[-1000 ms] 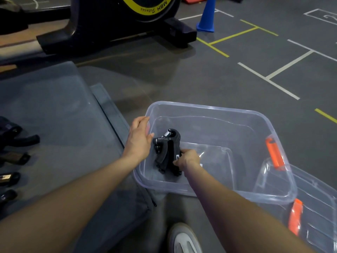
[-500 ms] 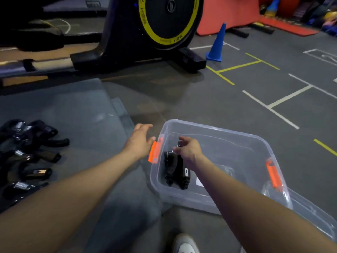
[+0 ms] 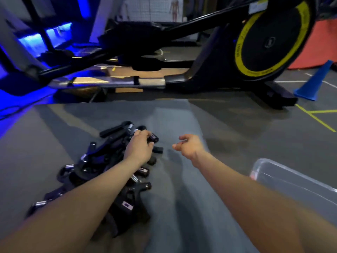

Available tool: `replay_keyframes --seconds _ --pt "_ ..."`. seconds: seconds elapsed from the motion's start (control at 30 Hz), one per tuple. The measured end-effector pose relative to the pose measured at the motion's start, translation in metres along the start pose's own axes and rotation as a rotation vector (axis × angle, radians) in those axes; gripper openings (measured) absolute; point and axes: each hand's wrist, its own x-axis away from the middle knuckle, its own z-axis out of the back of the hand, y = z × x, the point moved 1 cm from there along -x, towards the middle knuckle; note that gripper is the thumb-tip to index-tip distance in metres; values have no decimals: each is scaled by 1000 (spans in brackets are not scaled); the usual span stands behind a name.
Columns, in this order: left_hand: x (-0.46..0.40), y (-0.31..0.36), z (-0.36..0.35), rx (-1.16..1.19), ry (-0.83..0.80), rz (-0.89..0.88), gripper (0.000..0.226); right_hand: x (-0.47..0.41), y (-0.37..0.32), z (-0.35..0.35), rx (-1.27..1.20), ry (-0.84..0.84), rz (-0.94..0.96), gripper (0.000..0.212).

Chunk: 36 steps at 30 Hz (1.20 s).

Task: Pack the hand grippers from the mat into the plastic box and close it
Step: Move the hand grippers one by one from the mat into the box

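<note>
Two bare arms reach out over the grey mat (image 3: pixel 182 207). The plastic box (image 3: pixel 299 185) sits at 4 o'clock. At 9 o'clock there's a pile of black hand grippers (image 3: pixel 102 172); the left hand (image 3: pixel 139 147) is curled around one at the far end. The right hand (image 3: pixel 189 146) hangs loose, holding nothing. Further back at 12 is an exercise machine (image 3: pixel 237 57), with a blue cone (image 3: pixel 313 83) at 2.

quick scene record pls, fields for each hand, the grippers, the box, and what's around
left hand: fingers curled round a hand gripper at the far end of the pile
right hand: holds nothing, loosely curled, in the air over the mat
hand grippers: black pile on the mat
plastic box: right edge of view, lid off, contents not visible
surroundings: exercise machine, blue cone
image: motion blurred
</note>
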Motion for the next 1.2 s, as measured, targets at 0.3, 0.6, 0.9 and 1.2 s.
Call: replay_keyframes --seconds 0.3,0.6,0.9,1.2 --pt "-57 -34 -25 -61 -93 141 43 -72 6 -46 51 9 -15 49" --pt "-77 -46 -61 -174 -46 357 28 -99 38 -49 10 19 -46 47" --pt "-58 -12 -48 60 126 311 24 -74 27 -11 -91 81 -40 43" --pt "9 127 -62 155 64 -146 14 8 9 115 -73 292 12 53"
